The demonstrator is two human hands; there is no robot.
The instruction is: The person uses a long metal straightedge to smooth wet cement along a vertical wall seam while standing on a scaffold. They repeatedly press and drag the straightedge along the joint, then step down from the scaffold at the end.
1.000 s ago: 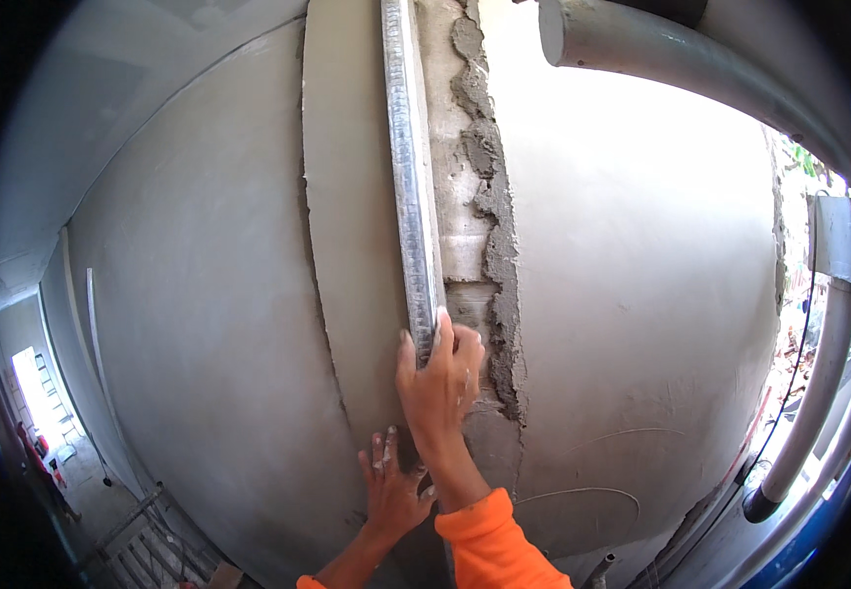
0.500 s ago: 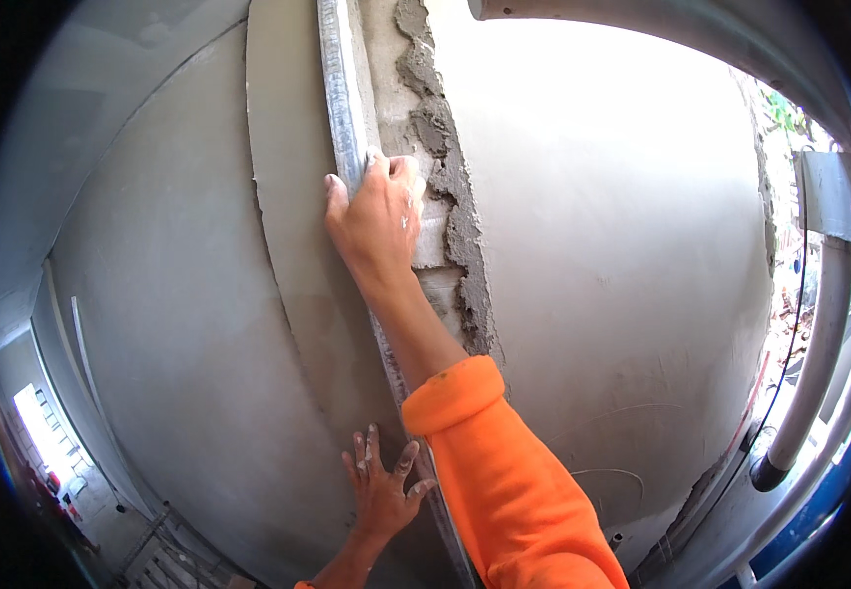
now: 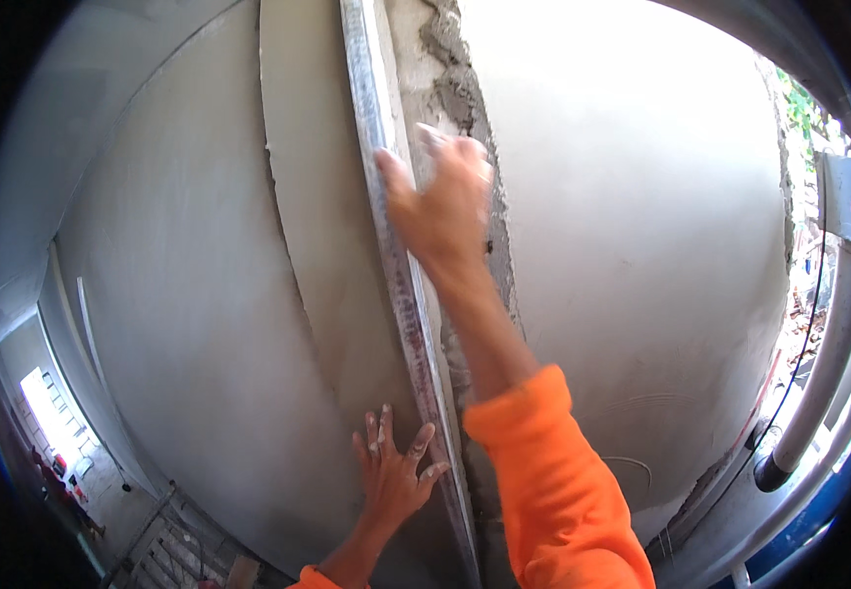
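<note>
A long metal straightedge [image 3: 376, 128], smeared with mortar, runs nearly upright along the wall, from the top of the view to the lower edge. My right hand [image 3: 442, 211] is at its upper part, with the thumb by the bar and the slightly blurred fingers lifted apart to the right of it. Lower down, my left hand [image 3: 394, 479] has its fingers spread flat toward the wall, its thumb close to the bar's left edge. Rough grey mortar [image 3: 460, 93] edges an unplastered strip right of the bar. Part of that strip is hidden behind my right hand and forearm.
Smooth plaster [image 3: 641, 255] covers the wall at right; a raised plaster band [image 3: 313, 187] lies left of the bar. Pipes [image 3: 818, 363] and a dark cable stand at the far right. Slatted framework [image 3: 175, 540] sits at lower left, beyond it a bright opening [image 3: 51, 412].
My right hand has loosened from the straightedge, its fingers coming off to the right. The bar and both hands appear farther right in the view. My left hand keeps its spread pose.
</note>
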